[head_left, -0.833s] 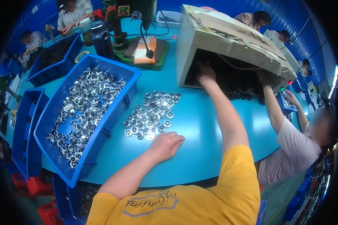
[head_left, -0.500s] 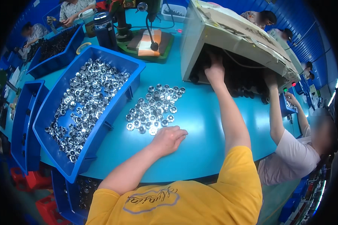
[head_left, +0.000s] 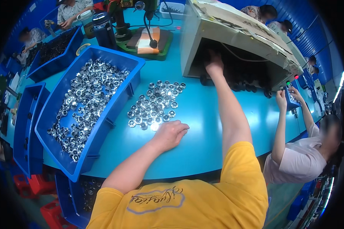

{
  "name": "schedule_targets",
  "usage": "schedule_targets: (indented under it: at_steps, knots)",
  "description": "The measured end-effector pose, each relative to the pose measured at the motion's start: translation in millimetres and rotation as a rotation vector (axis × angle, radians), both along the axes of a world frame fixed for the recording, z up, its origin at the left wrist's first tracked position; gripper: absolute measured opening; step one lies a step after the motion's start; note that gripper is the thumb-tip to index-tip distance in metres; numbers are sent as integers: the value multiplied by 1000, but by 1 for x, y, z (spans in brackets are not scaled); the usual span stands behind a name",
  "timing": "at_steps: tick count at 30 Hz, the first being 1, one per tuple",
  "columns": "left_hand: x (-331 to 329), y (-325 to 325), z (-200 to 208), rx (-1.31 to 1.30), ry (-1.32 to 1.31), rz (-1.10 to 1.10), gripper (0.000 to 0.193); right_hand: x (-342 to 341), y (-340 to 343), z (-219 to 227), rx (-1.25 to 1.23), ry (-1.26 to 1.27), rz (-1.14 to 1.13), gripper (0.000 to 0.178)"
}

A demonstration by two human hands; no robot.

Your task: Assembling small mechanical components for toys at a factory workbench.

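My left hand (head_left: pixel 171 135) rests on the turquoise table with its fingers curled together; whether anything lies inside them is hidden. Just beyond it spreads a loose group of small, shiny, round metal parts (head_left: pixel 153 104) with dark centres. My right hand (head_left: pixel 214 63) reaches into the dark opening of a pale box-like housing (head_left: pixel 191 53). Its fingers fade into the shadow there, so their grip does not show. Several black round parts (head_left: pixel 248 87) lie along the lower edge of that opening.
A large blue bin (head_left: pixel 137 70) of similar metal parts stands left of the group. Narrower blue bins (head_left: pixel 19 126) sit farther left. Behind are a green bench machine (head_left: pixel 149 47) and a dark bottle (head_left: pixel 103 30). A co-worker (head_left: pixel 294 160) sits at the right.
The co-worker's hand has come out of the housing and is now beside their other hand at the right. My left hand stays on the table and my right inside the housing.
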State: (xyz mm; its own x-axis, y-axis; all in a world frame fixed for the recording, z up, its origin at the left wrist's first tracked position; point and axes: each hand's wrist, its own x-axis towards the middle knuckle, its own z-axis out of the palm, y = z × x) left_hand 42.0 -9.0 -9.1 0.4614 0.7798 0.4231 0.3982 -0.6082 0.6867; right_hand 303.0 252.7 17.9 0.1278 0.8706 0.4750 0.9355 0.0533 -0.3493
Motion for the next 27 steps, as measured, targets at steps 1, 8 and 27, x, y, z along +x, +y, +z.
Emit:
schedule_targets:
  at_steps: [1,8,27]
  knots:
    - [-1,-2,0,-1,8,6,10,0,-8,4,-21,-14,39,59]
    - [-1,-3,-3,-2,19,15,10,6,-51,22,-93,2,143,66]
    - [-8,-7,-3,-75,32,1,13,-1,-71,42,-302,300,-48,32]
